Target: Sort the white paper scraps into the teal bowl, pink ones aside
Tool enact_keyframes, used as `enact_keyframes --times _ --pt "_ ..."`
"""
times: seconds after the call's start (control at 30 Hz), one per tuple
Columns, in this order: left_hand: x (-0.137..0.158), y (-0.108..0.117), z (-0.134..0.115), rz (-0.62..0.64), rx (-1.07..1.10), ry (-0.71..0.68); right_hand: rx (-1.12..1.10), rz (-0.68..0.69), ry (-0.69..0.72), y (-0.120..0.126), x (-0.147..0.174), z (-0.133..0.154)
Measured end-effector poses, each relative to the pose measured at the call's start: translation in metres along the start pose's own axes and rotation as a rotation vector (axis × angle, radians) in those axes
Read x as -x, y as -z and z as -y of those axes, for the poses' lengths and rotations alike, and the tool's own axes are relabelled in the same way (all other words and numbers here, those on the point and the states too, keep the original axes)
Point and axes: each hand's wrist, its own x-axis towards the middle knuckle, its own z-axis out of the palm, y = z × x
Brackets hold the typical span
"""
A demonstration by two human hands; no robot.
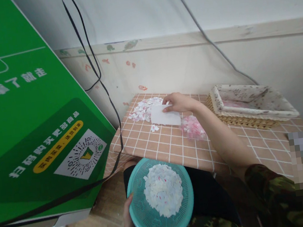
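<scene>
Camouflage sleeve [272, 183] fills the spot closest to us, and just past it sits the teal basket [186, 194] on the lap, a broad scrap heap [164, 190] already inside. Our left hand [128, 215] grips its rim, thumb on top, other fingers tucked out of sight. Over on the checked table [169, 141], our right hand [180, 102] pinches a white card [166, 119] between thumb and fingers, right by the scrap pile [141, 109]. We judge the work part-way: that pile lies outside the basket, with loose bits [155, 128] in front. Near the right forearm rests a pink-and-white bundle [194, 128], possibly bagged; we can't swear to it.
</scene>
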Motion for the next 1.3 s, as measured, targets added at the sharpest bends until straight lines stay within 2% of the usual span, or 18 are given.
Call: enact_keyframes --times 0.2,0.3,0.47,0.63,0.87,1.03,1.2,1.3 --pt "0.004 -0.004 -0.003 0.002 0.002 0.003 -0.007 0.107 0.055 -0.006 0.000 -0.001" --pt "0.004 -0.004 -0.003 0.004 -0.019 0.039 -0.039 0.109 0.069 -0.009 -0.001 0.000" --pt "0.003 -0.003 -0.002 0.015 -0.004 0.020 -0.044 0.086 -0.001 -0.006 0.001 0.001" --pt "0.002 -0.002 -0.002 0.022 0.003 0.010 -0.005 0.199 0.042 -0.016 -0.002 0.003" --pt "0.002 -0.002 -0.002 0.033 0.011 0.024 0.011 0.127 -0.003 -0.022 -0.005 -0.003" --pt "0.000 -0.001 -0.001 0.012 0.023 0.013 0.018 0.191 -0.009 -0.026 -0.004 0.005" --pt "-0.002 0.002 0.000 0.001 0.033 0.024 -0.003 0.064 -0.026 -0.007 0.002 -0.003" --pt "-0.001 0.002 0.000 0.000 0.029 0.007 -0.001 0.068 -0.060 0.005 0.008 -0.018"
